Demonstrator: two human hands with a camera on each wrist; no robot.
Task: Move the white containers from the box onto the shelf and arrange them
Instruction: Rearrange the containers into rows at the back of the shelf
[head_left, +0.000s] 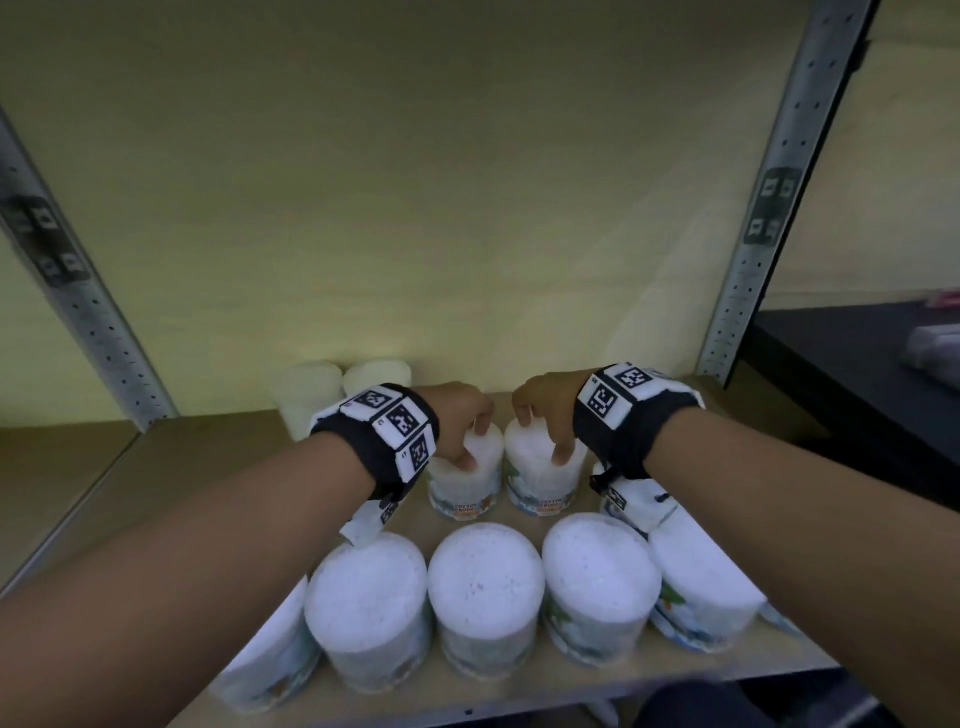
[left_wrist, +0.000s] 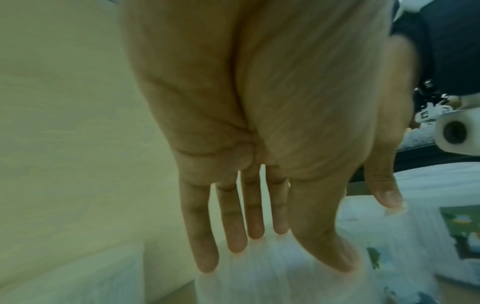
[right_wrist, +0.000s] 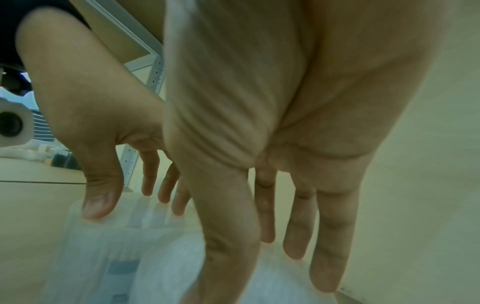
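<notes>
Two white containers stand side by side in the middle of the wooden shelf (head_left: 208, 467). My left hand (head_left: 462, 436) grips the left container (head_left: 465, 488) from above, thumb on the near rim and fingers over the far rim. In the same way my right hand (head_left: 540, 421) holds the right container (head_left: 540, 478) by its top. In the left wrist view my left hand (left_wrist: 272, 246) has its fingertips on the lid's edge of its container (left_wrist: 272, 283). The right wrist view shows my right hand (right_wrist: 272, 257) over its container (right_wrist: 280, 283).
Several more white containers (head_left: 485, 587) form a row along the shelf's front edge. Another two (head_left: 311, 395) stand at the back wall on the left. Perforated metal uprights (head_left: 769, 208) frame the bay. A black table (head_left: 857, 374) lies to the right.
</notes>
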